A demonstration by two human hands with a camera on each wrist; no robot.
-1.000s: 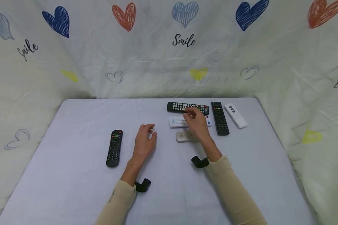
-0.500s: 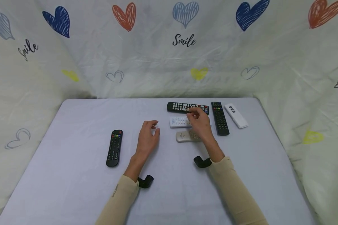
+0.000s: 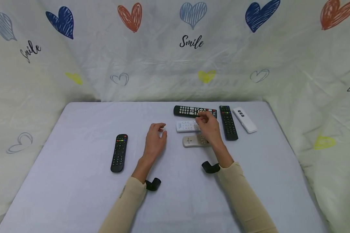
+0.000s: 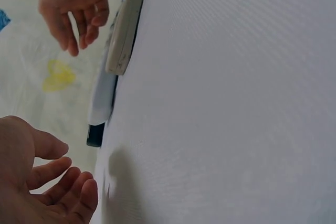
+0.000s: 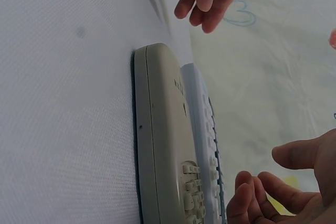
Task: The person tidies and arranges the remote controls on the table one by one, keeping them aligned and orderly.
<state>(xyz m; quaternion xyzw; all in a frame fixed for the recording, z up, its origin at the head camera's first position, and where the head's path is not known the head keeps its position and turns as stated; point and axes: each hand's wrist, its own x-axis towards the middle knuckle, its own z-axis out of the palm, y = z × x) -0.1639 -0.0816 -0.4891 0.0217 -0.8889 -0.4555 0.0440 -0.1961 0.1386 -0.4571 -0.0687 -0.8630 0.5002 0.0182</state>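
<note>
My right hand [image 3: 209, 127] hovers over three remote controls laid crosswise, its fingers loosely bent and nothing in them. Beneath it lie a black remote [image 3: 186, 111] at the back, a white remote [image 3: 187, 126] in the middle and a beige remote [image 3: 192, 141] in front; the hand partly covers them. To their left, my left hand [image 3: 155, 140] is held above the cloth, fingers relaxed and holding nothing. In the right wrist view, a gap shows between the right hand [image 5: 289, 187] and the beige remote [image 5: 168, 129].
Right of the three stand-apart remotes, a long black remote [image 3: 228, 123] and a slim white remote [image 3: 245, 120] lie lengthwise. Another black remote [image 3: 119, 153] lies left of the left hand. A white cloth covers the table [image 3: 175, 200]; a heart-printed curtain [image 3: 157, 58] rises behind.
My left hand has shifted right and slightly away from me. My right hand has drifted a little to the right. The remotes have stayed in place.
</note>
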